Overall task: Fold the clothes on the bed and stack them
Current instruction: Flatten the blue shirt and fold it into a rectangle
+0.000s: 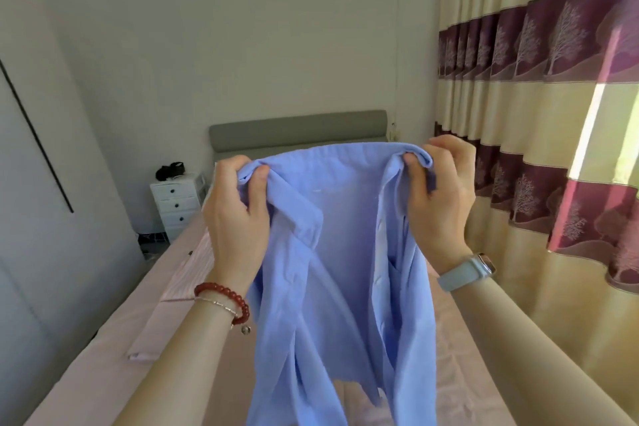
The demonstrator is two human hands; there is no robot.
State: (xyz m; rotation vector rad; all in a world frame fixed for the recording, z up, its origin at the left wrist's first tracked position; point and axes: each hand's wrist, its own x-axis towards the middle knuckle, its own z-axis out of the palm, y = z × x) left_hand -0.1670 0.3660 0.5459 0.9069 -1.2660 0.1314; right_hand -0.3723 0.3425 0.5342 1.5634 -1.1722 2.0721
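A light blue button-up shirt point(345, 252) hangs in the air in front of me, above the bed point(103, 367). My left hand point(235, 218) is shut on its left shoulder by the collar. At the right shoulder my right hand point(442, 194) grips the fabric. The shirt's front is unbuttoned and its lower part drapes down toward the pink sheet. On the bed to the left lies a folded pink striped garment point(179, 277); a folded plain pink piece point(148, 339) lies nearer to me.
A grey headboard point(297, 130) stands against the far wall. A white nightstand point(176, 204) with a dark object on top sits left of the bed. Striped curtains point(539, 114) hang close along the bed's right side. A pale wardrobe door is at the left.
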